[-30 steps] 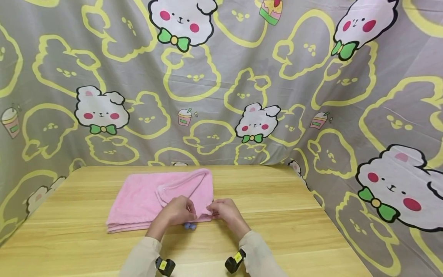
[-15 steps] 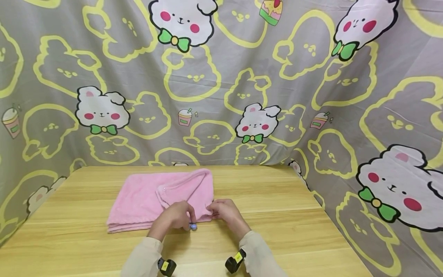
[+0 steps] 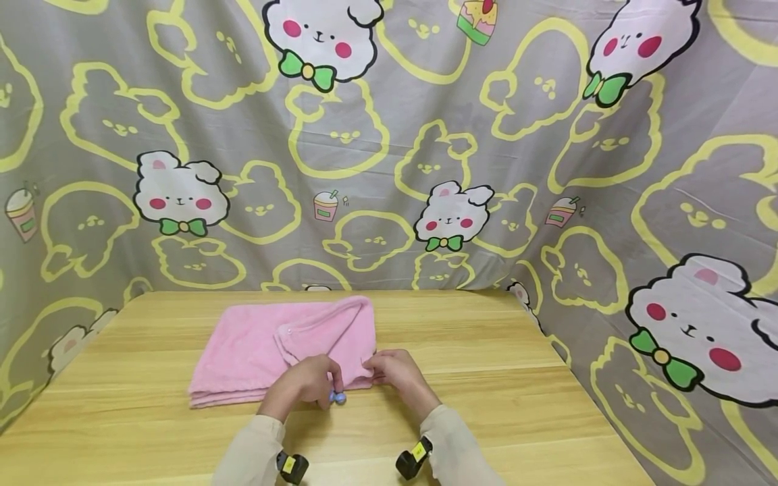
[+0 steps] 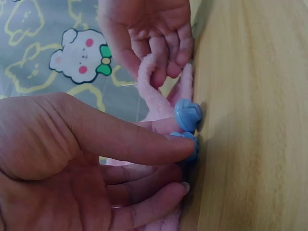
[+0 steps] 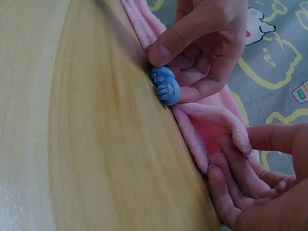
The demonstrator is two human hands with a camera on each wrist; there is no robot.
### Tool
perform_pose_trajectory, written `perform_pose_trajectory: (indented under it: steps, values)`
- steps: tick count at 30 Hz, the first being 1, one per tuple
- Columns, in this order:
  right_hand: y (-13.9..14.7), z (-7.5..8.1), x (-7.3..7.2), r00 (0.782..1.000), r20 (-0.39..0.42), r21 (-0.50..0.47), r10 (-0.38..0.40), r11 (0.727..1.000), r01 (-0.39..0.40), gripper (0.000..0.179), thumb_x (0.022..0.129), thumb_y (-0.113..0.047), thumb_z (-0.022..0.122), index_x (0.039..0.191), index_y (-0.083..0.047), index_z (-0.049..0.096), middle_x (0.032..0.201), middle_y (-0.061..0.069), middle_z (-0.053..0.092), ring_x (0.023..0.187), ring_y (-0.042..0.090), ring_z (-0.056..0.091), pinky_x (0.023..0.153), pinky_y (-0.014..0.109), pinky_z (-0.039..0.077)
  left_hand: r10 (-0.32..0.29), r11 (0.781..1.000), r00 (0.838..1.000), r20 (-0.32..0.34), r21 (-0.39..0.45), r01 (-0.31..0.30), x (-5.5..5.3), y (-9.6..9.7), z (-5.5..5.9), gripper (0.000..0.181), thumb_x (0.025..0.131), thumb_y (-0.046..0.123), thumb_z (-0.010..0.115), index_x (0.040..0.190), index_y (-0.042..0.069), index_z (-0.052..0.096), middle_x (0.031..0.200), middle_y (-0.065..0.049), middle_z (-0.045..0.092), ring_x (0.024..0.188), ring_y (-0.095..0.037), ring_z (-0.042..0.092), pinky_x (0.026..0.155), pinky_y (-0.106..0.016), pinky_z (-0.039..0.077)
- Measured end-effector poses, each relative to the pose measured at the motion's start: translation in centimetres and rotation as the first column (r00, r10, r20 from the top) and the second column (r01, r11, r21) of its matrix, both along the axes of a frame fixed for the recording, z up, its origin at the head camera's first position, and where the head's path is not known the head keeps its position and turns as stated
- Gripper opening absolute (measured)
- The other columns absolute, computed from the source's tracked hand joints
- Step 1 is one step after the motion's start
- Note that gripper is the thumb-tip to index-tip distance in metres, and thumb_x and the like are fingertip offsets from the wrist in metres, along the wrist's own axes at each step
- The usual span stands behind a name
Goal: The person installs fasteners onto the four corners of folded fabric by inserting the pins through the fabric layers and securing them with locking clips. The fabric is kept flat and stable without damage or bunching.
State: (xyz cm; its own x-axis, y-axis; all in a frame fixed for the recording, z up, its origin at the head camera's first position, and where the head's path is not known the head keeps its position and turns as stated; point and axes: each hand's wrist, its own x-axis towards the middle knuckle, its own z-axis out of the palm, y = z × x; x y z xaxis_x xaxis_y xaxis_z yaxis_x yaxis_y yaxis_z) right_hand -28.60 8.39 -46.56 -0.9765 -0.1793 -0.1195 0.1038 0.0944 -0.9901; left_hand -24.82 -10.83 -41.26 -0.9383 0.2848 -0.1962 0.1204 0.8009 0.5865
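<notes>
pink cloth (image 3: 243,347) lies lower left of centre, its edge pinched by the right hand (image 3: 399,371). the left hand (image 3: 311,379) grasps blue knobs (image 5: 168,92) at lower centre; too light a pinch could let them slip.

Pink cloth (image 3: 243,344): plush textile, matt, soft nap, thick fuzzy edges. Blue pieces (image 5: 169,92): apparently plastic, smooth, glossy, marked with darker lines. Table (image 3: 510,405): wood or wood-look top, smooth, visible grain, slight sheen. Curtain (image 3: 389,172): printed fabric, matt, smooth, softly creased. Sleeves (image 3: 458,445): woven-looking cloth, matt. Wrist units (image 3: 294,468): black, apparently plastic.
</notes>
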Motion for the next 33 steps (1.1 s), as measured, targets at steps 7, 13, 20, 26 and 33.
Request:
perform_pose_trajectory:
  steps: [7,13,20,26,33]
  values:
    - [0.05,-0.14,-0.21,1.0,-0.002,0.0,0.016,1.0,-0.016,0.015,0.084,-0.006,0.069,0.091,0.007,0.069,0.072,-0.003,0.062,0.066,0.01,0.06,0.067,0.026,0.056,-0.007,1.0,0.998,-0.063,-0.023,0.006,-0.13,0.03,-0.33,0.027,0.063,-0.015,0.072,0.071,0.009,0.065,0.067,-0.002,0.058,0.056,-0.013,0.048,0.05,-0.023,0.037]
    - [0.09,0.23,0.02,1.0,0.003,-0.006,0.018,1.0,-0.018,0.016,0.084,-0.007,0.069,0.092,0.007,0.07,0.073,-0.002,0.063,0.067,0.01,0.061,0.067,0.026,0.056,0.001,1.0,0.998,-0.064,-0.004,-0.001,-0.13,-0.02,-0.36,0.024,0.068,-0.01,0.08,0.071,0.008,0.065,0.069,-0.002,0.059,0.056,-0.014,0.052,0.052,-0.024,0.041]
    - [0.16,0.07,-0.13,1.0,-0.013,-0.031,0.028,0.999,-0.028,0.016,0.083,-0.005,0.068,0.091,0.009,0.069,0.07,-0.002,0.062,0.066,0.009,0.06,0.067,0.025,0.056,0.004,1.0,0.997,-0.082,-0.031,-0.007,-0.12,0.24,-0.38,0.024,0.068,-0.008,0.082,0.07,0.008,0.063,0.07,-0.003,0.058,0.055,-0.014,0.053,0.051,-0.025,0.042]
    - [0.23,-0.01,-0.08,1.0,-0.011,-0.014,0.022,1.0,-0.022,0.02,0.084,-0.006,0.069,0.095,0.01,0.069,0.072,-0.002,0.063,0.067,0.01,0.061,0.068,0.027,0.057,-0.003,1.0,0.996,-0.092,-0.022,0.0,0.02,0.34,-0.42,0.022,0.069,-0.011,0.073,0.069,0.007,0.062,0.07,-0.005,0.059,0.05,-0.014,0.054,0.049,-0.025,0.043]
    - [0.2,0.15,0.09,1.0,-0.004,0.009,0.013,1.0,-0.013,0.022,0.083,-0.006,0.069,0.098,0.011,0.07,0.075,0.0,0.065,0.07,0.01,0.062,0.07,0.029,0.058,0.024,1.0,0.994,-0.11,-0.004,-0.024,-0.03,0.07,-0.23,0.018,0.082,-0.004,0.07,0.073,0.007,0.058,0.07,-0.005,0.06,0.048,-0.017,0.059,0.051,-0.028,0.044]
